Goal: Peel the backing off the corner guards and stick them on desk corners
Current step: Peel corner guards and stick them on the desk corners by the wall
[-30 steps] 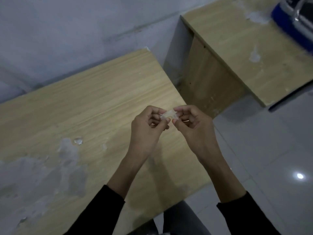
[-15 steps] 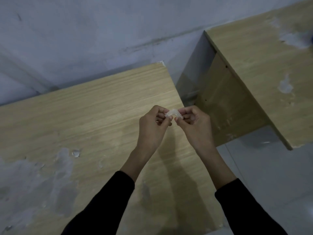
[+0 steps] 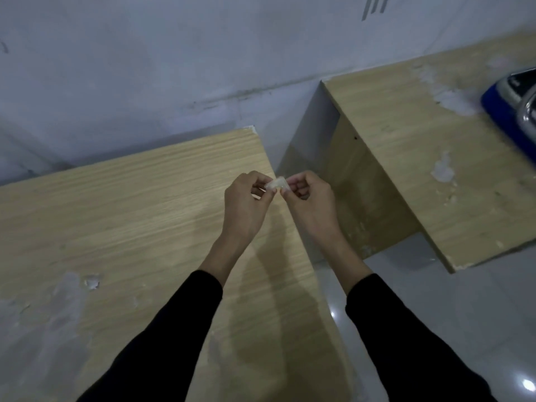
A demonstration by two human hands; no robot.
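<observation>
A small clear corner guard (image 3: 277,183) is held in the air between both hands, above the right edge of the wooden desk (image 3: 121,210). My left hand (image 3: 246,206) pinches its left end with curled fingers. My right hand (image 3: 311,204) pinches its right end the same way. The desk's far right corner (image 3: 251,129) lies behind the hands, against the wall. Whether any backing has come off the guard is too small to tell.
A second wooden desk (image 3: 412,158) stands to the right across a narrow gap, with a blue object (image 3: 510,111) on its far right. Worn pale patches mark the near desk's left part (image 3: 58,300). Glossy tiled floor (image 3: 464,314) lies at lower right.
Both hands kept the guard pinched between them and shifted slightly away from me, toward the far corner. The view swung, bringing the wall and the blue object into sight.
</observation>
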